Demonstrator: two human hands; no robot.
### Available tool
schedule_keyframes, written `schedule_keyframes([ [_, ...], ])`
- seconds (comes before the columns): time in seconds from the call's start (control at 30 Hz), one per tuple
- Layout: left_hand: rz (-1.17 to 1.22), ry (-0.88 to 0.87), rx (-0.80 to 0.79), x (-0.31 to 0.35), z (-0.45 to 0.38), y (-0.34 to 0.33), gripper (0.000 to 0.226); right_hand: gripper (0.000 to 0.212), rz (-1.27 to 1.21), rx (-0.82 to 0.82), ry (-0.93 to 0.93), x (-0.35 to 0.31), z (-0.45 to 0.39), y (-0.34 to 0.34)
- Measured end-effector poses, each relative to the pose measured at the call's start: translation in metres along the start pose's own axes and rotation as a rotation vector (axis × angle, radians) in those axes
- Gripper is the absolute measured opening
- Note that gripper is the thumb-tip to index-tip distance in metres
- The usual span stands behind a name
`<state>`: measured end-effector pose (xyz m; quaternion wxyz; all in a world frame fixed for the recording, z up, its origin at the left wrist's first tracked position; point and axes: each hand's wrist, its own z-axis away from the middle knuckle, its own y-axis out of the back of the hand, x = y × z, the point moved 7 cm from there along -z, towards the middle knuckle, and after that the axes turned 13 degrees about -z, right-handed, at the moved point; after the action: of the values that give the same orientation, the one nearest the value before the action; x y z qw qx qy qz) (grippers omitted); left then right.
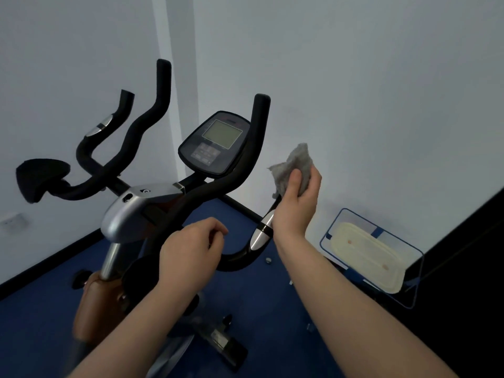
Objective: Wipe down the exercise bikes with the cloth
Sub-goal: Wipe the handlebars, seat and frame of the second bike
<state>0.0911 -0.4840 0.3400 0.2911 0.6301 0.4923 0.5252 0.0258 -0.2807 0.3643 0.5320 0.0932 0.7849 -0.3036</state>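
The exercise bike (pixel 141 214) stands mid-frame on the blue floor (pixel 245 309), its front towards the white wall, console (pixel 215 144) tilted back to face the camera, black handlebars (pixel 245 159) curving up and away. The right hand (pixel 296 199), centre right, pinches a crumpled grey cloth (pixel 293 165) between thumb and fingers, held upright just beside the right handlebar, apparently not touching it. The left hand (pixel 191 248), lower centre, is loosely curled over the bar; whether it grips it is unclear. Lower right, a clear blue-edged bin (pixel 381 298) holds a cream lidded box (pixel 365 255)
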Motion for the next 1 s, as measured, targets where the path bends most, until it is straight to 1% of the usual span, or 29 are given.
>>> schedule_keyframes([
  [0.07,0.002,-0.002,0.011,-0.001,-0.001,0.0,0.014,0.04,0.023,-0.003,0.018,0.005,0.022,0.005],
  [0.17,0.003,-0.006,0.024,-0.001,0.0,-0.001,0.013,0.047,0.03,-0.012,-0.061,0.027,0.07,0.015],
  [0.23,-0.003,-0.018,0.022,0.0,-0.001,-0.001,0.013,0.053,0.053,-0.067,-0.09,0.028,0.063,0.013],
  [0.33,-0.012,-0.022,-0.005,0.0,-0.002,-0.003,0.013,0.061,0.204,-0.121,0.002,0.01,0.017,0.002],
  [0.43,0.035,0.005,0.002,-0.002,0.0,-0.002,0.014,0.059,0.346,-0.204,0.134,0.002,0.022,0.002],
  [0.47,0.074,0.018,0.014,-0.003,0.002,0.0,0.014,0.056,0.433,-0.259,0.192,0.004,0.034,0.007],
  [0.5,0.117,0.026,0.028,-0.004,0.003,0.001,0.015,0.052,0.556,-0.352,0.266,0.008,0.051,0.01],
  [0.57,0.177,0.018,0.052,-0.004,0.004,0.004,0.015,0.048,0.777,-0.602,0.47,0.016,0.089,0.016],
  [0.63,0.214,-0.001,0.079,-0.003,0.006,0.008,0.014,0.046,0.877,-0.813,0.578,0.016,0.108,0.017],
  [0.73,0.227,-0.007,0.14,-0.008,0.015,0.014,0.015,0.044,1.041,-1.037,0.731,0.001,0.093,0.01],
  [0.77,0.208,0.006,0.164,-0.012,0.02,0.017,0.015,0.044,1.083,-1.091,0.752,-0.005,0.083,0.008],
  [0.83,0.18,0.039,0.203,-0.02,0.027,0.021,0.016,0.044,1.127,-1.11,0.701,-0.013,0.071,0.006],
  [0.87,0.17,0.044,0.223,-0.023,0.03,0.023,0.016,0.045,1.154,-1.091,0.667,-0.014,0.076,0.002],
  [0.93,0.131,0.028,0.255,-0.024,0.032,0.027,0.017,0.048,1.293,-1.075,0.633,-0.002,0.102,-0.014],
  [1.0,0.09,0.031,0.261,-0.024,0.032,0.029,0.02,0.046,1.427,-1.131,0.576,0.016,0.126,-0.034],
])
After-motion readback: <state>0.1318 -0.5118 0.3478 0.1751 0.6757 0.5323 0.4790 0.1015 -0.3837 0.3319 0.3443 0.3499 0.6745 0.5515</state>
